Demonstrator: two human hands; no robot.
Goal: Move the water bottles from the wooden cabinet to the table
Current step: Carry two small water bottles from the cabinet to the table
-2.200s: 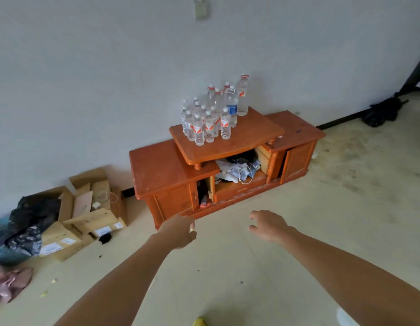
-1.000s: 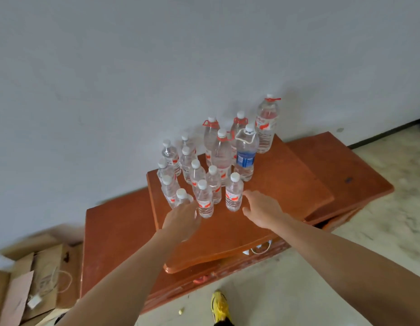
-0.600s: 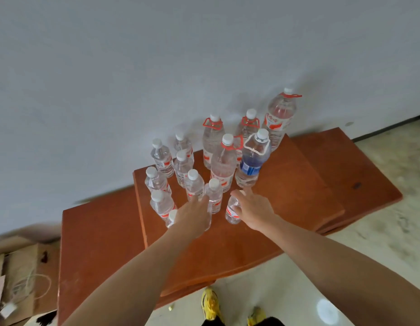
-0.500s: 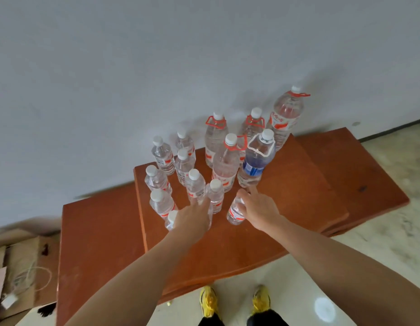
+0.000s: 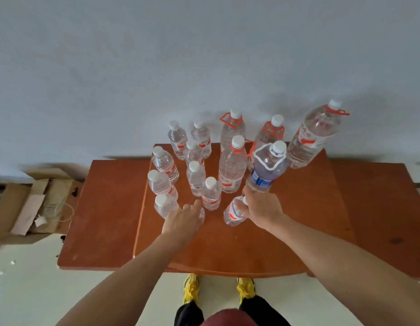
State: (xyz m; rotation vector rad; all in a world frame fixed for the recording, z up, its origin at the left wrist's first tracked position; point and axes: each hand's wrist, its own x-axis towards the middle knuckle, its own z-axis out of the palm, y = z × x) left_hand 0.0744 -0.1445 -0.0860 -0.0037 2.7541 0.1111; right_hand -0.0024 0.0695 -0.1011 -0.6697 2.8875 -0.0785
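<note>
both hands in among the water bottles (image 5: 232, 168) on the wooden cabinet (image 5: 298, 220)
right hand (image 5: 260, 210) curls its fingers round a tilted small bottle (image 5: 231, 214) at the near edge of the cluster, just this side of the blue-label bottle (image 5: 265, 170); left hand (image 5: 182, 221) lies over the front bottle (image 5: 202, 214), only a sliver showing at its right, and i can't tell if it grips.

Nothing is legible: the red-and-white labels on the small water bottles (image 5: 211, 195) and the blue label on one large bottle (image 5: 266, 170) are blurred.
</note>
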